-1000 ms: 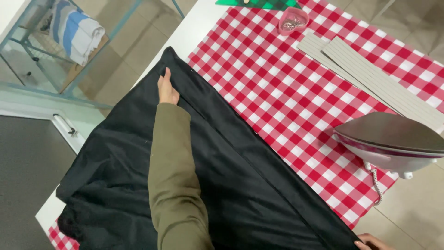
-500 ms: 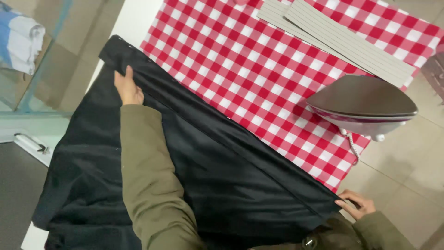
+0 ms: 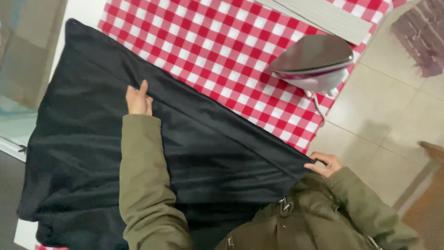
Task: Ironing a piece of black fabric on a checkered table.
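Note:
A large black garment (image 3: 92, 139) lies spread over the table's left half. My left hand (image 3: 138, 99), in an olive sleeve, rests flat on the cloth near a long fold line, fingers together. My right hand (image 3: 325, 163) pinches the garment's near right corner at the table edge. A steam iron (image 3: 314, 62) stands on the red-and-white checked tablecloth (image 3: 222, 41) to the right, its cord hanging off the edge.
A grey ribbed mat (image 3: 323, 14) lies at the far end of the cloth. Beige floor tiles (image 3: 393, 106) run along the right, with a wooden piece (image 3: 432, 150) at the right edge. A glass panel (image 3: 18, 69) stands left of the table.
My left hand has slid back along the black garment toward me. My right hand now holds the garment's near corner. The view has shifted toward the table's near end.

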